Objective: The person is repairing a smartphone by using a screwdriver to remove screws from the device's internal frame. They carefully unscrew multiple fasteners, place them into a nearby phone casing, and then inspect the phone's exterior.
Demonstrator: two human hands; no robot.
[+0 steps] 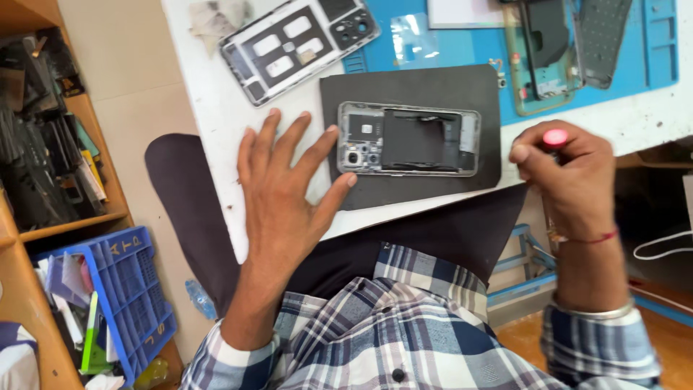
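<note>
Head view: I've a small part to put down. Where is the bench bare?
Bare white bench lies left of the dark mat, between the left hand and the loose back frame. The mat's right strip beside the opened phone is free. The blue mat is crowded with phone parts. The right hand grips a pink-capped tool.

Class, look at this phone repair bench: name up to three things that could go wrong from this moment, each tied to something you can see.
1. The opened phone lies uncovered, so its exposed parts could be knocked by the left hand spread beside it.
2. The dark mat reaches the edge of the white table; a nudge might slide the phone off.
3. The right hand grips a pink-tipped tool off the table, where it could drop.
</note>
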